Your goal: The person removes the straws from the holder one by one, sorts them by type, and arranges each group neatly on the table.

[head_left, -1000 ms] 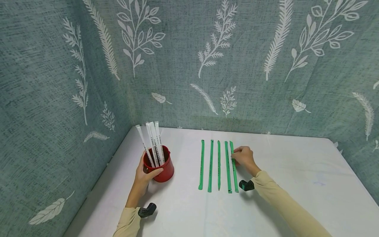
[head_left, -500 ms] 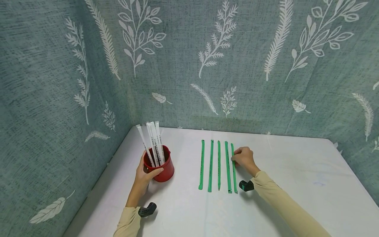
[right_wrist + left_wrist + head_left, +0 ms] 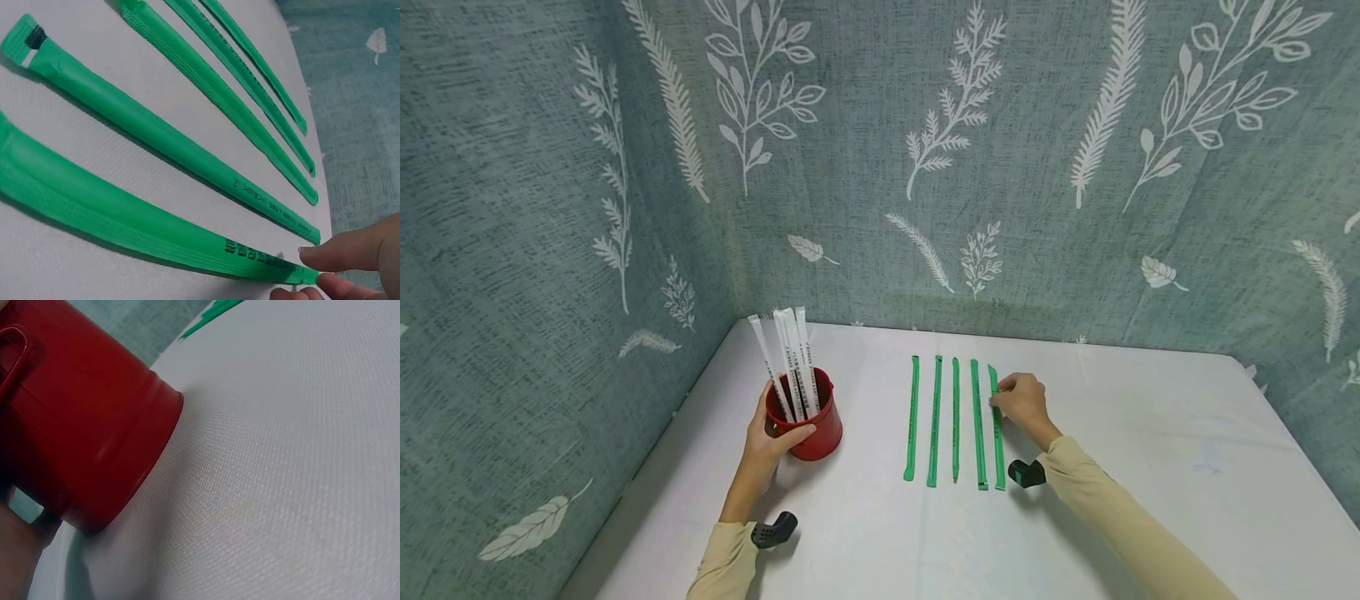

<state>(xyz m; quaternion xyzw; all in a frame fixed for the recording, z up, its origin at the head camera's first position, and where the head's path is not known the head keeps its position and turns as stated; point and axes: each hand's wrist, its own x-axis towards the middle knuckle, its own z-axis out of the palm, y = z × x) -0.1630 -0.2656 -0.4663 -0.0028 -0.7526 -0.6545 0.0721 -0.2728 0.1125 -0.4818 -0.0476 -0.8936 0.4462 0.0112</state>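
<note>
On the left of the head view, my left hand (image 3: 762, 454) holds a red metal bucket (image 3: 824, 433), thumb on the near rim and fingers round the far side. Several white paper-wrapped straws (image 3: 802, 379) lean upright in it. At centre, several green paper-wrapped straws (image 3: 956, 417) lie side by side in a row. My right hand (image 3: 1022, 404) pinches the rightmost green straw (image 3: 998, 450) near its far end. In the right wrist view, the thumb (image 3: 337, 253) and fingers meet at the end of that straw (image 3: 144, 228), beside its neighbour (image 3: 162, 140).
A white-covered table (image 3: 865, 542) carries everything. Patterned green cloth (image 3: 850, 167) hangs behind it and along the left side. A black wrist camera (image 3: 773, 531) sits on the left sleeve, another camera (image 3: 1026, 473) on the right.
The rightmost green straw has turned in my right fingers and shifted slightly right, widening the gap to its neighbour. My left hand stays on the bucket.
</note>
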